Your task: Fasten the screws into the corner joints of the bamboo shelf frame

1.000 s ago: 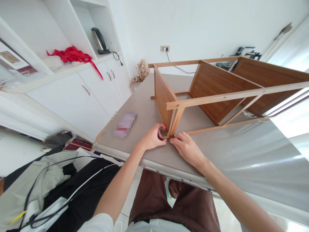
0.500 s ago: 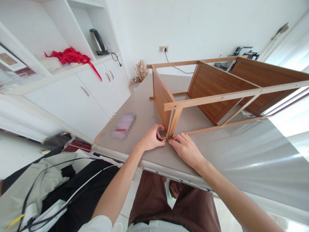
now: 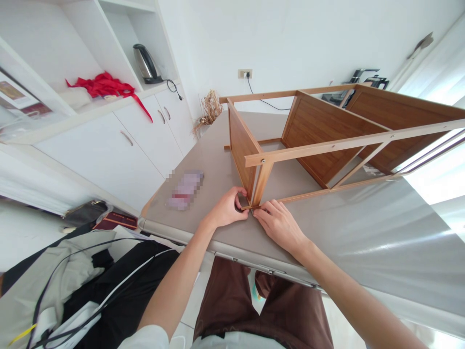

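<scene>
A wooden shelf rack (image 3: 286, 154) lies on its side on the grey table, its boards standing upright. At its near lower corner, my left hand (image 3: 229, 206) is closed round the end of the bottom rail, thumb and fingers on either side. My right hand (image 3: 278, 220) is beside it, fingertips pinched together low at the same joint. Whatever small piece sits between the right fingertips is hidden. Above them, a bolt head (image 3: 263, 160) shows in the upper rail's end.
A blurred-out flat item (image 3: 185, 190) lies on the table (image 3: 348, 232) to the left. White cabinets (image 3: 141, 131) hold a kettle (image 3: 146, 64) and red ribbon (image 3: 105, 86). Clothes and cables (image 3: 105, 286) are heaped at lower left. A coffee machine (image 3: 359, 80) stands behind the rack.
Both hands stay at the same corner of the rack with almost no visible movement. The view has shifted very slightly.
</scene>
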`<state>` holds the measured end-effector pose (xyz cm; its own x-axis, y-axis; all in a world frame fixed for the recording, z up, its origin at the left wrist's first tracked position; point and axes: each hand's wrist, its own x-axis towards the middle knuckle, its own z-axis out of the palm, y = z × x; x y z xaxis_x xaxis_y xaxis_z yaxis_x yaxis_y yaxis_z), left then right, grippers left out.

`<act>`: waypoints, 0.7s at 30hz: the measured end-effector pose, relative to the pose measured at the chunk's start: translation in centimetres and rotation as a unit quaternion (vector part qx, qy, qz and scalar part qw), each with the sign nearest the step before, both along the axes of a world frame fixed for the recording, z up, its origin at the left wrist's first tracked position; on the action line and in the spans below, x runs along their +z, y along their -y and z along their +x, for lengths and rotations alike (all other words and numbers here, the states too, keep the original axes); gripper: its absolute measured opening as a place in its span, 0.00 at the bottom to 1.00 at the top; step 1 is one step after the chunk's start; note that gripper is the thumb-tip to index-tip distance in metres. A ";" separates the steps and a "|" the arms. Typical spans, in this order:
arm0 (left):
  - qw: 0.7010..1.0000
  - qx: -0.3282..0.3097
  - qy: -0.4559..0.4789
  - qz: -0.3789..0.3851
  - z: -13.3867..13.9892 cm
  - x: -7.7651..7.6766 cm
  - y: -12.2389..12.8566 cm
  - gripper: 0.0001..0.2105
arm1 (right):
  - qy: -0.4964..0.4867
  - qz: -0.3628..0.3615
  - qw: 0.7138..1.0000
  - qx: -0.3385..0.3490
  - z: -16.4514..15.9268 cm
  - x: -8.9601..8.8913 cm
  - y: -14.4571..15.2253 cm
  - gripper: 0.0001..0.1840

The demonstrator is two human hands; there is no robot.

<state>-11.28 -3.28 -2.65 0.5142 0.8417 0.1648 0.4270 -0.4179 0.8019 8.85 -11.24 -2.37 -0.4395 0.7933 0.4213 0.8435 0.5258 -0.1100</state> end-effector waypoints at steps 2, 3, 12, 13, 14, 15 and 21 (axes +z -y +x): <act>1.000 0.002 -0.002 0.005 0.0 0.0 0.0 0.24 | -0.035 -0.017 0.999 -0.005 0.2 -0.1 0.0 0.12; 1.000 0.002 -0.002 0.005 -0.1 0.1 0.1 0.24 | -0.054 -0.023 0.998 -0.008 0.3 -0.2 0.0 0.12; 1.000 0.002 -0.003 0.006 0.0 -0.1 0.0 0.25 | -0.099 -0.039 0.994 0.007 1.0 -1.1 -0.4 0.12; 1.000 0.000 -0.002 0.005 -0.1 -0.2 0.0 0.25 | -0.095 -0.037 0.995 0.009 1.0 -1.0 -0.4 0.13; 1.000 -0.001 -0.001 0.005 -0.1 -0.2 0.0 0.25 | -0.091 -0.037 0.995 0.014 1.0 -0.9 -0.3 0.13; 1.000 -0.002 -0.001 0.005 -0.1 -0.2 0.0 0.25 | -0.088 -0.037 0.995 0.020 1.0 -0.8 -0.3 0.13; 1.000 0.000 -0.003 0.015 -0.2 -0.5 -0.1 0.25 | -0.083 -0.047 0.994 0.048 0.9 -0.4 -0.1 0.13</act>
<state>-11.45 -3.18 -3.13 0.5159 0.8361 0.1868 0.4312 -0.4418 0.7867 9.71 -11.12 -2.73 -0.4454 0.7907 0.4200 0.7560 0.5834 -0.2968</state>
